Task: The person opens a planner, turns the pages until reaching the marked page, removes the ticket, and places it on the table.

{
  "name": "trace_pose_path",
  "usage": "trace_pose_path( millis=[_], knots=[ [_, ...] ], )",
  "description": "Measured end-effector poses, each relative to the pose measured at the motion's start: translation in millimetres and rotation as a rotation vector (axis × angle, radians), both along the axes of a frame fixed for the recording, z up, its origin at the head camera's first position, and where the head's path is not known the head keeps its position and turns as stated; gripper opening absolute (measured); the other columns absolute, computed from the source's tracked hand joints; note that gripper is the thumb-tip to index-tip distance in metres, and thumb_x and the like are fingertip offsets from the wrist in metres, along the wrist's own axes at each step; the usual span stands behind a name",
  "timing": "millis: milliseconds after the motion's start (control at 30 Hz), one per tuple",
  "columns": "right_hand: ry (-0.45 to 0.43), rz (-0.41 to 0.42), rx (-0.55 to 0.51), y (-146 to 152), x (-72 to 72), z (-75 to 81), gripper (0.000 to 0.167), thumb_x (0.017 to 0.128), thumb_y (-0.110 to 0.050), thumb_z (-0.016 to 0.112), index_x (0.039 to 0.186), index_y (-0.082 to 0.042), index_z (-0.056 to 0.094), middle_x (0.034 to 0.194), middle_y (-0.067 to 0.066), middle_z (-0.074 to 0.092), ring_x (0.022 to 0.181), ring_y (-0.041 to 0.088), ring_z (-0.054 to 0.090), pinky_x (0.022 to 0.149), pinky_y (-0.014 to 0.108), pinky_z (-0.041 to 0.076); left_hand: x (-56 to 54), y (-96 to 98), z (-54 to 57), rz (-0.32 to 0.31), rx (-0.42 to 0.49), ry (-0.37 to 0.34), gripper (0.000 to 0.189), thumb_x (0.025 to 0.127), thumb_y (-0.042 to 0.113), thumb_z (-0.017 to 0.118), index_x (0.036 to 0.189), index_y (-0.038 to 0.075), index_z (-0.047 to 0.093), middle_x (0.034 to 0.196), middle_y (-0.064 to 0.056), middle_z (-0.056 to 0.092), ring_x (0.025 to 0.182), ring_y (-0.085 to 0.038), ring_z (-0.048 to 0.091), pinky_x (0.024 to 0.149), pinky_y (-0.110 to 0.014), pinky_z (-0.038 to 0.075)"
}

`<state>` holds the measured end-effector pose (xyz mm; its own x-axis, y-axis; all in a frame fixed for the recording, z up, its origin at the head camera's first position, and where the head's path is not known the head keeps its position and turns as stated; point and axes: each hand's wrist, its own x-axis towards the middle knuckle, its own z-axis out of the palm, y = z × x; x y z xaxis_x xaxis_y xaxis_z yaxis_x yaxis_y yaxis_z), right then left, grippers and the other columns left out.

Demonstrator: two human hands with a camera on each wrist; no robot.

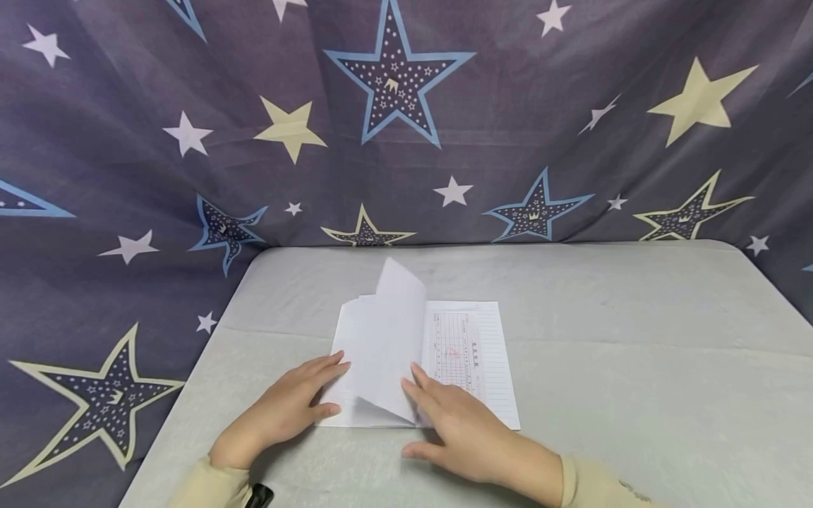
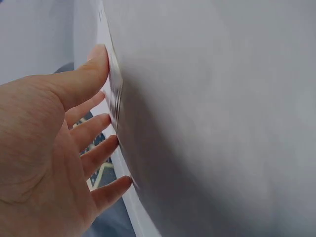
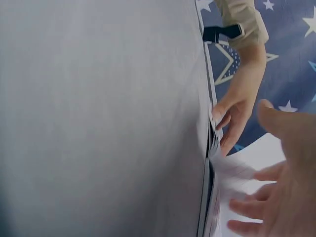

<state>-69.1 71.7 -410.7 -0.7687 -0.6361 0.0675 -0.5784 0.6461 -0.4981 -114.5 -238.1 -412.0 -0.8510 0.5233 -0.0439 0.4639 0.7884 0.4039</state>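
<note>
An open notebook (image 1: pixel 506 381) with lined pages lies on the grey-covered table. One white page (image 1: pixel 400 324) stands up near its middle, partway between the two sides. On the right side lies a printed slip (image 1: pixel 459 346) with a table and a red mark. My left hand (image 1: pixel 288 402) rests on the left pages, and in the left wrist view its thumb and spread fingers touch the notebook's edge. Close against the raised page is my right hand (image 1: pixel 466 434), its fingers extended, over the lower part of the slip. The right wrist view shows that hand blurred.
A grey cloth-covered table (image 1: pixel 635 367) extends around the notebook, mostly to the right. Behind and to the left hangs a dark curtain (image 1: pixel 483 106) printed with stars. A black band (image 1: pixel 259 496) is at the left sleeve.
</note>
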Motion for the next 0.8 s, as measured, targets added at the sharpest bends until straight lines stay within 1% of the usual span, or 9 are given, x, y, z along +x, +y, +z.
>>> trace_pose_path(
  millis=[100, 167, 300, 400, 467, 533, 600, 800],
  knots=[
    [0.008, 0.064, 0.059, -3, 4.4, 0.2, 0.081, 0.091, -0.060, 0.057, 0.150, -0.006, 0.042, 0.160, 0.016, 0.026, 0.140, 0.029, 0.039, 0.111, 0.047, 0.038, -1.7, -7.5, 1.2, 0.031, -0.010, -0.006, 0.059, 0.090, 0.026, 0.071, 0.142, 0.004, 0.053, 0.151, -0.013, 0.044, 0.136, -0.039, 0.042, 0.108, -0.060, 0.035],
    [0.017, 0.095, 0.090, -4, 6.8, -0.7, 0.079, 0.092, -0.061, 0.056, 0.148, -0.007, 0.045, 0.159, 0.017, 0.028, 0.141, 0.029, 0.037, 0.111, 0.048, 0.038, -3.2, -12.4, 2.5, 0.052, -0.006, -0.011, 0.056, 0.092, 0.025, 0.070, 0.141, 0.005, 0.054, 0.149, -0.013, 0.047, 0.134, -0.039, 0.044, 0.108, -0.059, 0.036],
    [0.028, 0.126, 0.131, -4, 8.8, -2.8, 0.075, 0.092, -0.062, 0.053, 0.146, -0.009, 0.049, 0.160, 0.015, 0.027, 0.145, 0.028, 0.031, 0.112, 0.051, 0.035, -5.5, -18.6, 7.1, 0.111, 0.026, -0.026, 0.048, 0.096, 0.023, 0.065, 0.140, 0.007, 0.056, 0.142, -0.015, 0.054, 0.130, -0.039, 0.049, 0.106, -0.058, 0.039],
    [0.025, 0.137, 0.154, -5, 8.8, -2.8, 0.073, 0.093, -0.061, 0.054, 0.145, -0.011, 0.050, 0.160, 0.013, 0.028, 0.145, 0.030, 0.030, 0.112, 0.052, 0.035, -6.8, -17.9, 9.8, 0.155, 0.058, -0.045, 0.046, 0.097, 0.022, 0.064, 0.141, 0.008, 0.055, 0.141, -0.015, 0.055, 0.131, -0.038, 0.049, 0.107, -0.057, 0.038],
    [0.027, 0.145, 0.167, -5, 8.9, -2.9, 0.071, 0.093, -0.061, 0.054, 0.144, -0.011, 0.052, 0.160, 0.011, 0.030, 0.145, 0.031, 0.030, 0.111, 0.053, 0.035, -8.1, -14.3, 10.9, 0.151, 0.079, -0.048, 0.046, 0.098, 0.021, 0.063, 0.141, 0.007, 0.055, 0.143, -0.016, 0.053, 0.132, -0.039, 0.047, 0.108, -0.058, 0.036],
    [0.034, 0.152, 0.172, -5, 8.8, -2.9, 0.069, 0.093, -0.059, 0.055, 0.143, -0.011, 0.054, 0.159, 0.010, 0.031, 0.145, 0.032, 0.030, 0.111, 0.053, 0.036, -10.1, -8.7, 11.3, 0.133, 0.094, -0.046, 0.047, 0.097, 0.020, 0.065, 0.141, 0.006, 0.055, 0.145, -0.016, 0.051, 0.133, -0.040, 0.045, 0.110, -0.058, 0.035],
    [0.047, 0.158, 0.171, -5, 8.8, -3.0, 0.066, 0.094, -0.058, 0.055, 0.141, -0.011, 0.056, 0.158, 0.010, 0.034, 0.144, 0.033, 0.032, 0.110, 0.054, 0.036, -12.5, -2.0, 10.8, 0.102, 0.102, -0.044, 0.051, 0.095, 0.021, 0.067, 0.141, 0.004, 0.054, 0.147, -0.017, 0.048, 0.135, -0.040, 0.043, 0.110, -0.059, 0.033],
    [0.055, 0.166, 0.130, -4, 6.8, 2.6, 0.054, 0.096, -0.051, 0.057, 0.136, -0.015, 0.061, 0.153, 0.009, 0.041, 0.140, 0.032, 0.038, 0.109, 0.055, 0.038, -18.1, 14.7, 7.8, 0.009, 0.071, -0.080, 0.073, 0.082, 0.021, 0.080, 0.145, 0.002, 0.049, 0.153, -0.019, 0.039, 0.138, -0.044, 0.036, 0.110, -0.061, 0.031]
  ],
)
